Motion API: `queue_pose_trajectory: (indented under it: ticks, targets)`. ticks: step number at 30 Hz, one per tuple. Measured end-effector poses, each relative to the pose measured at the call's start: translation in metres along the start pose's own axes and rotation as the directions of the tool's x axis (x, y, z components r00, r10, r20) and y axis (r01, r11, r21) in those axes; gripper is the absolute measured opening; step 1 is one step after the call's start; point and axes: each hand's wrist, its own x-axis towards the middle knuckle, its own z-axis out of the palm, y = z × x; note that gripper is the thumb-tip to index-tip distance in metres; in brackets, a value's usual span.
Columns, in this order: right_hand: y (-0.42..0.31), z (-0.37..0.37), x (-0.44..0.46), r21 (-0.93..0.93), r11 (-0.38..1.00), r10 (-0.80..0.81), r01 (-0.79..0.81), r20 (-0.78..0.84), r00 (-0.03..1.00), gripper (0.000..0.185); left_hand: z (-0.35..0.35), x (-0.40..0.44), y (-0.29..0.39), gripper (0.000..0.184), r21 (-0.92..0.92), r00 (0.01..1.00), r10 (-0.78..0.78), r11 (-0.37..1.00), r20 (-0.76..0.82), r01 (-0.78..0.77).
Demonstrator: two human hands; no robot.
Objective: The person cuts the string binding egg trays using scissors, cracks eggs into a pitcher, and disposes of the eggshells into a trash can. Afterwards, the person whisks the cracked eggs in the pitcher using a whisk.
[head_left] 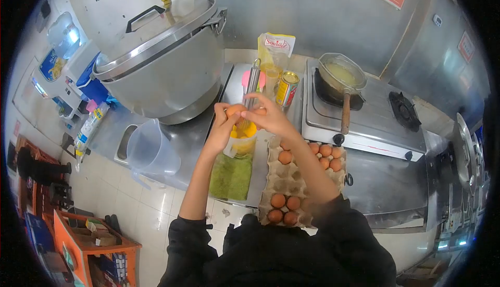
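In my left hand [222, 129] the fingers are clamped on a brown egg [236, 110], held above a clear plastic container [244, 147] of yellow liquid. My right hand [272, 120] has its fingertips close beside the egg; I can't tell whether they grip it. A metal whisk [253, 80] leans in the container, a green towel [230, 177] just in front. Rightward I see a cardboard egg tray [284, 184], then a gas stove [385, 133] beyond.
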Motion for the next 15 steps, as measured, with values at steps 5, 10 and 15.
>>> queue_pose_trajectory:
  ticks: [5, 10, 15]
  targets:
    - [0.0, -0.002, 0.01, -0.077, 0.995, -0.052, 0.065, 0.16, 0.986, 0.041, -0.007, 0.013, 0.003, 0.031, -0.118, 0.979, -0.103, 0.985, 0.178, 0.125]
    - [0.034, 0.015, 0.032, 0.161, 0.941, -0.282, 0.298, -0.118, 0.952, 0.025, -0.004, 0.022, 0.009, 0.037, 0.299, 0.982, 0.146, 0.938, 0.118, -0.176]
    - [0.019, 0.021, 0.017, -0.147, 0.956, -0.291, 0.256, -0.327, 0.899, 0.025, -0.029, 0.051, -0.012, 0.034, 0.232, 0.977, 0.09, 0.963, 0.196, -0.135]
